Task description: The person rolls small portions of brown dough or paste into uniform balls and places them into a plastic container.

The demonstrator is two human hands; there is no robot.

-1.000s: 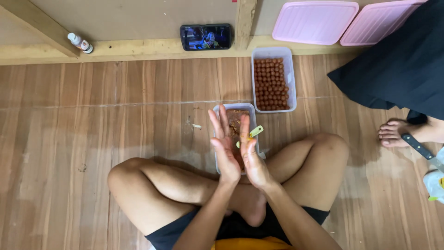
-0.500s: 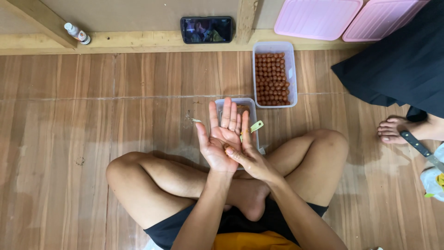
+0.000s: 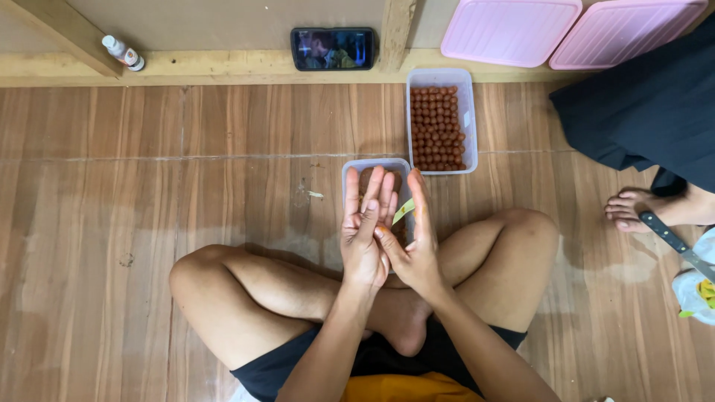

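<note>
left hand (image 3: 365, 231) and right hand (image 3: 413, 238) pressed palm to palm at frame centre, fingers straight, cannot tell what sits between them, over a clear tub (image 3: 350, 175) on the floor, tub of brown balls (image 3: 439, 123) just above, phone (image 3: 333, 48) top centre.

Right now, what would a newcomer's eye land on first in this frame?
The left hand and right hand, pressed palm to palm at centre above a clear tub on the wooden floor. Just beyond, a second tub of small brown balls, with two pink lids at the top right.
</note>
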